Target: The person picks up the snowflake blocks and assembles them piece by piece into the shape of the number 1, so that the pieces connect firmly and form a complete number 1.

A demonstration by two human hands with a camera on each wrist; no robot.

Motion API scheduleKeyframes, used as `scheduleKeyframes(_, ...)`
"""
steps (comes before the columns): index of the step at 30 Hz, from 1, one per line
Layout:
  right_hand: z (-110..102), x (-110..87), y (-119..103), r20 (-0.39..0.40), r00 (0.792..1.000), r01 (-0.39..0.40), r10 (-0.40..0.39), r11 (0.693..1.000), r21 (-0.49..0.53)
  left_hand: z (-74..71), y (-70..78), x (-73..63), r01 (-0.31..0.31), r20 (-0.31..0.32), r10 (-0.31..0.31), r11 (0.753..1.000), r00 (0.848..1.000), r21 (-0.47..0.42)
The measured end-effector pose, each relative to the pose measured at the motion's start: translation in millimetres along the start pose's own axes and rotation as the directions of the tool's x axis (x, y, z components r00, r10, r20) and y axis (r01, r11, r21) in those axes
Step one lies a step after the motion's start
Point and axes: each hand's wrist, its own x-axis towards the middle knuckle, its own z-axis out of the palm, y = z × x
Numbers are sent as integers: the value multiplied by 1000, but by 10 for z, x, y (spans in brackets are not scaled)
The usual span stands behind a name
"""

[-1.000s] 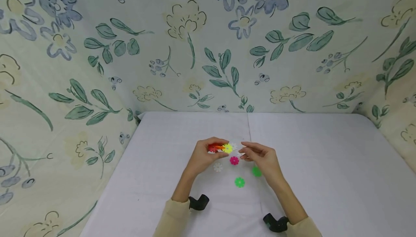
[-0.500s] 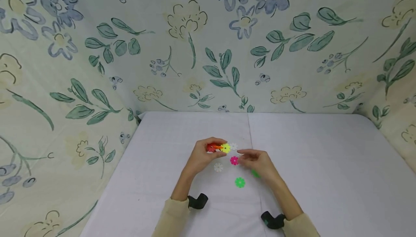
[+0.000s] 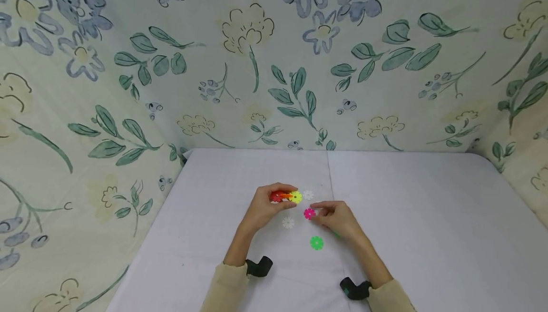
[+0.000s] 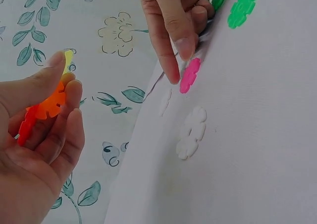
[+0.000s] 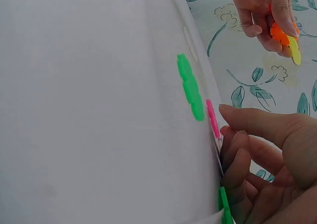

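Observation:
My left hand [image 3: 259,208] pinches a short chain of flower-shaped plastic discs, held above the white table: a red disc [image 3: 276,196], an orange disc [image 4: 48,102] and a yellow disc [image 3: 295,197] at the free end. Thumb and fingers close on it from both sides. Low over the table, my right hand [image 3: 341,218] has its thumb and forefinger spread apart right at the edge of a flat-lying pink disc [image 3: 308,213]. In the left wrist view a fingertip [image 4: 173,78] points down beside that pink disc [image 4: 190,75]. Nothing is held in this hand.
Around the pink disc lie a white disc [image 3: 288,222], another white disc [image 3: 308,195] and a green disc [image 3: 317,243]. A second green disc [image 3: 337,234] is mostly hidden under the right hand. Behind the table [image 3: 428,217] hangs a floral cloth [image 3: 257,64].
My right hand has moved left and down to the pink disc. The left hand has drawn slightly left with its chain, uncovering more of the white disc behind.

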Motion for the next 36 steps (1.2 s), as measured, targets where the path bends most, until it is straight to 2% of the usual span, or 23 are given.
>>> scheduleKeyframes(6,27,-5,14,-17,999,36,-37,997,-74,5,-8,1,0,4,0,1000,1000,11)
scheduleKeyframes(16,59,-21,1,-7,998,66,-67,994,-84,8,-9,-25,18,10,-18,1000,1000,24)
scheduleKeyframes(29,53,-36,-23,-34,996,75,-80,986,-148,14,-11,8,-4,15,4,1000,1000,19)
scheduleKeyframes(32,57,-45,-18,-1,994,105,-107,980,-168,14,-18,-5,2,13,-2,1000,1000,19)
scheduleKeyframes(36,35,-53,-10,93,982,181,-167,970,-165,18,-23,-9,-1,10,1,1000,1000,19)
